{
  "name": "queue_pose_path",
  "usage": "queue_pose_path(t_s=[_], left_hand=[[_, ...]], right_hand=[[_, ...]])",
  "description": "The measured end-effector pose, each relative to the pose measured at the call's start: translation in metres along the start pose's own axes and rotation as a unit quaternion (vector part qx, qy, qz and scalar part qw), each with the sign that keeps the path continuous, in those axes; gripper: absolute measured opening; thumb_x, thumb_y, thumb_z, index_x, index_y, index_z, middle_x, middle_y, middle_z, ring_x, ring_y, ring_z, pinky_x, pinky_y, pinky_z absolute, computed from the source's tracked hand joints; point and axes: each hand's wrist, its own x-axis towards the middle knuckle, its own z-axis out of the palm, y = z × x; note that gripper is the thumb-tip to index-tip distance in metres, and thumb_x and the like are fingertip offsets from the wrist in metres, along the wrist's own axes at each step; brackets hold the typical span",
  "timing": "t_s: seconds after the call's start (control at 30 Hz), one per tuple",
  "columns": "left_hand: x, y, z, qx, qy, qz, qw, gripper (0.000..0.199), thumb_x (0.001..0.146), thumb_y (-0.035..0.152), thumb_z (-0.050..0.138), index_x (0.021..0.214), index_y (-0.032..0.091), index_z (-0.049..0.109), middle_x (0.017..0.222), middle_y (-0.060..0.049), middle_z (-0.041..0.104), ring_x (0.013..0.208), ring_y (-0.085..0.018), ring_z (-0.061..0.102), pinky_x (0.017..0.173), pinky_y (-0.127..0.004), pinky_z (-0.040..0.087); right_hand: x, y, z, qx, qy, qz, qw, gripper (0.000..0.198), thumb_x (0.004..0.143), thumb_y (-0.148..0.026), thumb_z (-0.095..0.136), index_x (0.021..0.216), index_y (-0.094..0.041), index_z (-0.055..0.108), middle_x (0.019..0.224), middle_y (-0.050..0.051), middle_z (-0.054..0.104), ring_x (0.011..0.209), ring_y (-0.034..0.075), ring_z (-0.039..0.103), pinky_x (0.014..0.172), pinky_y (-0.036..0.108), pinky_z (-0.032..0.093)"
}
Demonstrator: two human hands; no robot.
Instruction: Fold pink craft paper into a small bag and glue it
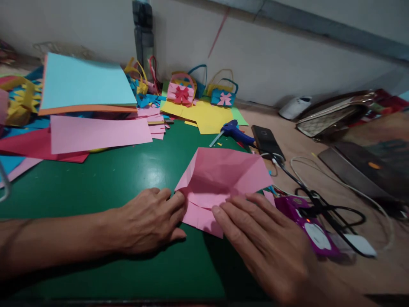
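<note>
On the right side of the green surface, we find pink paper at both hands. Our left hand curls its fingers at the paper's left edge; we cannot tell whether they pinch it. Our right hand lies flat, fingers outstretched, covering part of the front fold. We note creases, a raised back panel and a flap toward us. Just beyond lies a blue glue gun, near a phone; a purple socket box sits near the right hand. Farther back stand small paper bags.
</note>
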Motion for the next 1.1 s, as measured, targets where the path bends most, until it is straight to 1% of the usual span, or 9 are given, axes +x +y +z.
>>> queue_pose_path(t_s=[0.13, 0.23, 0.4, 0.5, 0.57, 0.67, 0.83, 1.0, 1.1], left_hand=[[0.001, 0.001, -0.002, 0.009, -0.017, -0.008, 1.000, 0.043, 0.091, 0.046, 0.030, 0.113, 0.015, 0.048, 0.100, -0.010, 0.051, 0.073, -0.019, 0.050, 0.054, -0.030, 0.042], [0.002, 0.003, -0.002, 0.017, -0.028, -0.016, 0.999, 0.048, 0.090, 0.049, 0.030, 0.119, 0.012, 0.044, 0.102, -0.011, 0.051, 0.075, -0.020, 0.051, 0.055, -0.031, 0.044], [0.005, 0.008, -0.004, 0.023, -0.059, -0.034, 0.997, 0.053, 0.088, 0.054, 0.030, 0.114, 0.013, 0.048, 0.113, -0.012, 0.049, 0.076, -0.021, 0.052, 0.054, -0.034, 0.046], [0.007, 0.010, -0.006, 0.031, -0.060, -0.043, 0.997, 0.053, 0.087, 0.054, 0.032, 0.113, 0.012, 0.049, 0.113, -0.013, 0.050, 0.077, -0.022, 0.053, 0.054, -0.034, 0.047], [0.009, 0.011, -0.007, 0.035, -0.053, -0.040, 0.997, 0.050, 0.087, 0.054, 0.034, 0.108, 0.012, 0.052, 0.115, -0.013, 0.049, 0.079, -0.022, 0.052, 0.055, -0.033, 0.048], [0.011, 0.011, -0.007, 0.037, -0.054, -0.033, 0.997, 0.046, 0.086, 0.053, 0.036, 0.098, 0.013, 0.055, 0.113, -0.012, 0.050, 0.078, -0.022, 0.052, 0.054, -0.032, 0.048], [0.013, 0.014, -0.005, 0.033, -0.042, -0.034, 0.998, 0.042, 0.091, 0.045, 0.032, 0.113, 0.011, 0.047, 0.106, -0.013, 0.053, 0.072, -0.020, 0.054, 0.053, -0.032, 0.049], [0.014, 0.017, -0.007, 0.028, -0.044, -0.033, 0.998, 0.031, 0.094, 0.030, 0.027, 0.109, 0.012, 0.047, 0.101, -0.013, 0.056, 0.070, -0.020, 0.056, 0.051, -0.031, 0.048], [0.015, 0.019, -0.007, 0.030, -0.047, -0.040, 0.998, 0.029, 0.093, 0.028, 0.028, 0.108, 0.012, 0.047, 0.100, -0.013, 0.056, 0.068, -0.020, 0.056, 0.049, -0.031, 0.048]], right_hand=[[-0.025, -0.006, 0.009, -0.021, -0.043, 0.025, 0.999, 0.037, 0.087, -0.006, 0.027, 0.099, -0.008, 0.062, 0.096, 0.011, 0.067, 0.093, 0.023, 0.059, 0.082, 0.039, 0.044], [-0.034, -0.010, 0.019, -0.049, -0.060, 0.019, 0.997, 0.035, 0.086, -0.006, 0.030, 0.102, -0.006, 0.061, 0.102, 0.014, 0.066, 0.095, 0.024, 0.060, 0.081, 0.041, 0.045], [-0.038, -0.026, 0.023, -0.119, -0.065, -0.006, 0.991, 0.036, 0.079, -0.004, 0.034, 0.105, 0.001, 0.059, 0.102, 0.021, 0.065, 0.094, 0.030, 0.061, 0.080, 0.045, 0.044], [-0.037, -0.033, 0.027, -0.153, -0.075, 0.003, 0.985, 0.037, 0.075, -0.002, 0.037, 0.105, 0.002, 0.058, 0.100, 0.022, 0.066, 0.091, 0.031, 0.061, 0.079, 0.045, 0.044], [-0.036, -0.033, 0.030, -0.160, -0.073, 0.006, 0.984, 0.037, 0.075, -0.003, 0.038, 0.106, 0.002, 0.058, 0.098, 0.022, 0.066, 0.089, 0.030, 0.062, 0.077, 0.044, 0.044], [-0.035, -0.029, 0.033, -0.158, -0.058, 0.006, 0.986, 0.035, 0.077, -0.006, 0.038, 0.105, 0.001, 0.058, 0.094, 0.021, 0.067, 0.086, 0.028, 0.062, 0.077, 0.044, 0.044], [-0.030, -0.022, 0.033, -0.143, -0.034, -0.009, 0.989, 0.031, 0.082, -0.009, 0.037, 0.102, 0.000, 0.059, 0.083, 0.017, 0.067, 0.077, 0.026, 0.061, 0.073, 0.042, 0.044], [-0.026, -0.012, 0.030, -0.067, -0.013, 0.016, 0.998, 0.032, 0.085, -0.007, 0.032, 0.102, -0.004, 0.058, 0.080, 0.013, 0.064, 0.076, 0.022, 0.058, 0.067, 0.037, 0.045], [-0.024, -0.007, 0.030, -0.026, 0.003, 0.039, 0.999, 0.029, 0.086, -0.007, 0.033, 0.101, -0.004, 0.058, 0.078, 0.012, 0.062, 0.075, 0.020, 0.057, 0.066, 0.034, 0.045]])
